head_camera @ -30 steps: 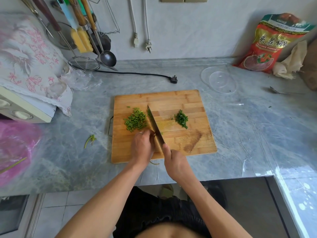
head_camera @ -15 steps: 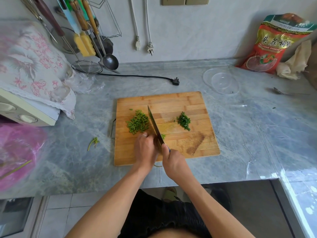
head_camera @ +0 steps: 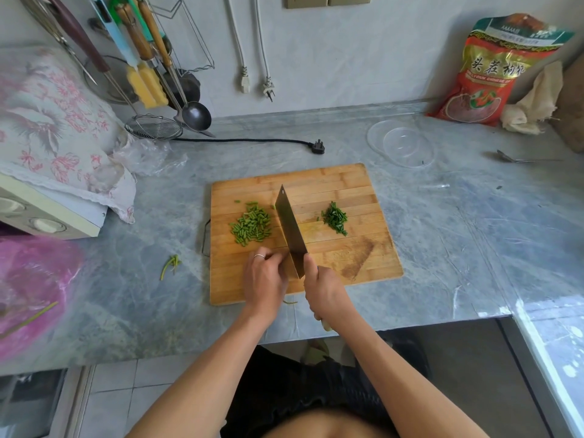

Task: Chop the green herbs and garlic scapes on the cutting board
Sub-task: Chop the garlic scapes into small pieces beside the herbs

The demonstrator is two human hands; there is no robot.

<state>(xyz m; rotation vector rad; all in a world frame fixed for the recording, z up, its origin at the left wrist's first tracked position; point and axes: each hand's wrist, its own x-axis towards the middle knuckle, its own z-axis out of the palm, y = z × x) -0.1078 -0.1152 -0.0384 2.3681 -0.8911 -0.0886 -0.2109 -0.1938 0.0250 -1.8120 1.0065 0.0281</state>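
While the right hand (head_camera: 325, 292) gripped the cleaver (head_camera: 290, 232) by its handle, the left hand (head_camera: 264, 276) sat curled against the blade's left face at the near edge of the cutting board (head_camera: 347, 184); whether it held anything I could not tell. The blade's long axis ran away from the person, tip leaning slightly left. Chopped garlic scapes (head_camera: 251, 224) lay left of it, chopped herbs (head_camera: 335, 219) right. Far across the worktop (head_camera: 442, 248), a red bag (head_camera: 493, 71) bore Chinese characters, its smaller print unreadable.
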